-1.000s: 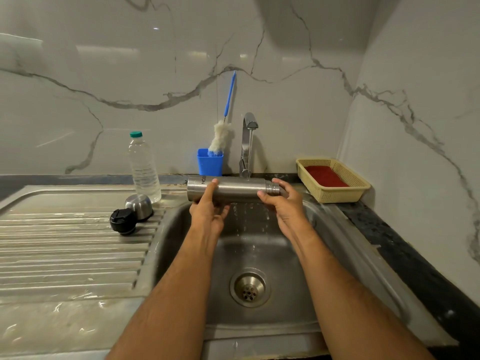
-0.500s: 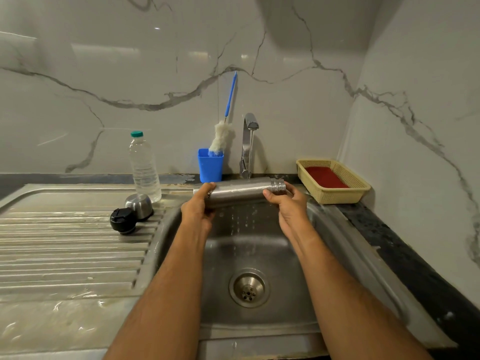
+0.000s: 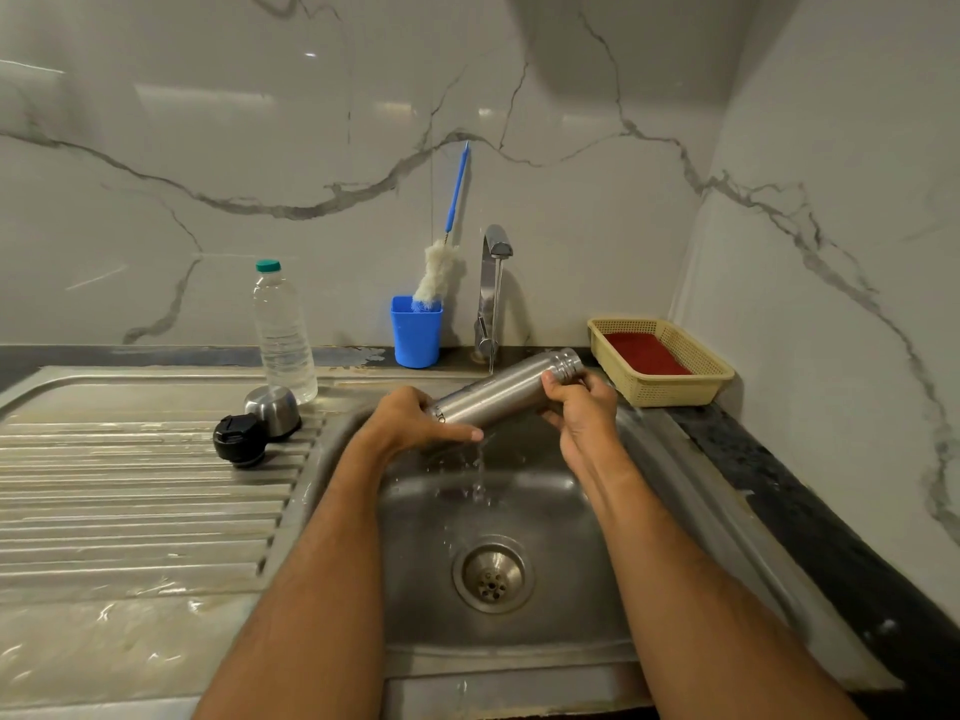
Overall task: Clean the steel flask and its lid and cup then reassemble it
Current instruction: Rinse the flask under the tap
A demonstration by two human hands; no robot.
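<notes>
Your left hand (image 3: 410, 415) and right hand (image 3: 582, 402) grip the steel flask (image 3: 498, 394) mid-frame; roll it under the tap (image 3: 496, 246) stream, apparently still running.

A clear plastic water bottle with a green cap (image 3: 283, 335) stands left of centre. A blue plastic cup (image 3: 416, 332) holding a white-bristled, blue-handled bottle brush (image 3: 440, 267) sits mid-frame. A yellow woven basket (image 3: 670, 388) sits right.

Tap (image 3: 492, 283) crowds the flask (image 3: 498, 394); basin (image 3: 545, 522) below lies open

My flask (image 3: 498, 394) is brushed silver, its lid (image 3: 240, 440) black — blue holder (image 3: 415, 332), cream basket (image 3: 670, 379) lined red, grey-veined white marble wall (image 3: 260, 148).
</notes>
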